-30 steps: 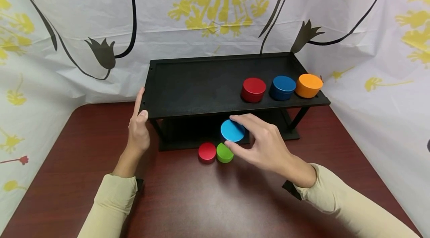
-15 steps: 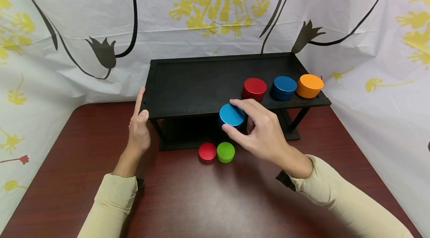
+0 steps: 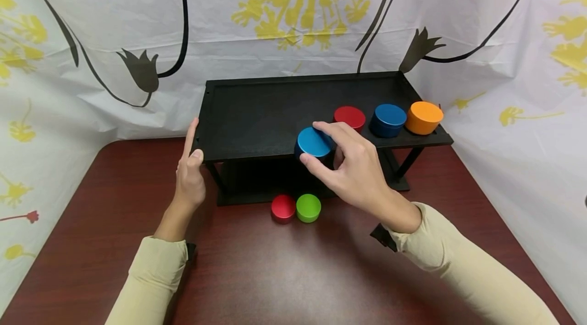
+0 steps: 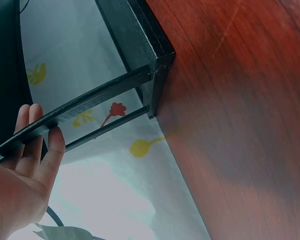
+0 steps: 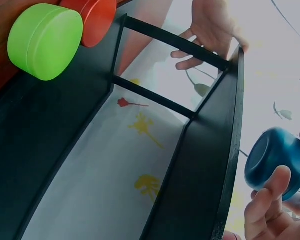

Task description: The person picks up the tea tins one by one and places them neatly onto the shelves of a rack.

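Three tins (image 3: 389, 120) on the right of the rack (image 3: 270, 116), two others (image 3: 309, 208) before it on the table (image 3: 330, 274).

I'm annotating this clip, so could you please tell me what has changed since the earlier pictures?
The right hand has lifted its round metallic light-blue container to the upper front edge of the black two-tier shelf. Nothing was grasped or released. The left hand, front red cylinder, green cylinder, upper red cylinder, dark-blue cylinder and orange cylinder stayed put.

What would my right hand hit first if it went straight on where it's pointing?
Probably the black shelf, met first by the blue container in your right hand; height is unclear, so it might pass over toward the patterned sheet.
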Available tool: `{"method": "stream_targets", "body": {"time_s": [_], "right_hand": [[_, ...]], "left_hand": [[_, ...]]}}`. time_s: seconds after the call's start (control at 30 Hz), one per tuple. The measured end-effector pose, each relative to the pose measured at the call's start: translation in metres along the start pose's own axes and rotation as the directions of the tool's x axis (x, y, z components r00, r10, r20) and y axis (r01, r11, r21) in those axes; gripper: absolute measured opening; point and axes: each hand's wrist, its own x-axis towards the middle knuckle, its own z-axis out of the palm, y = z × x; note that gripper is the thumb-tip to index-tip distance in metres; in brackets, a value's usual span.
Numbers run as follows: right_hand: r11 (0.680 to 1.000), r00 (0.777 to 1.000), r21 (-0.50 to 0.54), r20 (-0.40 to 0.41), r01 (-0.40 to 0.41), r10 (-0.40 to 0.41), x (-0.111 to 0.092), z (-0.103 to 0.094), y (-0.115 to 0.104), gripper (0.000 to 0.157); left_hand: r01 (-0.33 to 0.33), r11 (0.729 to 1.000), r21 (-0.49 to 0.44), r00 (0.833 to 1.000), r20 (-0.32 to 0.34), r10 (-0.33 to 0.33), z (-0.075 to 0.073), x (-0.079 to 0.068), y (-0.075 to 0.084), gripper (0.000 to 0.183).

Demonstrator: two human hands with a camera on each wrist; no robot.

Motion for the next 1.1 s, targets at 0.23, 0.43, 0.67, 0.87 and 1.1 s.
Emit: {"method": "stream_targets", "body": {"time_s": [0.23,0.43,0.67,0.87,1.1], "right_hand": [[0.999,0.999,-0.021,0.000,-0.036,0.036,0.006,0.002,-0.001,0.053],[0.998,0.999,-0.038,-0.002,-0.047,0.047,0.014,0.006,-0.001,0.054],[0.996,0.999,-0.075,0.006,-0.050,0.051,0.022,0.009,0.001,0.055],[0.994,0.997,-0.085,0.030,-0.066,0.068,0.026,0.012,0.002,0.057],[0.992,0.993,-0.094,0.063,-0.090,0.096,0.029,0.015,0.001,0.059]], "left_hand": [[0.004,1.000,0.006,1.000,0.000,-0.004,0.000,0.000,-0.001,0.068],[0.014,1.000,0.009,1.000,0.004,-0.014,-0.001,-0.001,-0.001,0.067],[0.003,1.000,-0.002,1.000,0.005,-0.003,-0.001,0.000,-0.001,0.068],[-0.001,1.000,-0.008,1.000,0.010,0.001,-0.001,0.001,0.000,0.069],[0.006,1.000,-0.009,1.000,-0.006,-0.006,-0.001,0.000,0.000,0.068]]}}
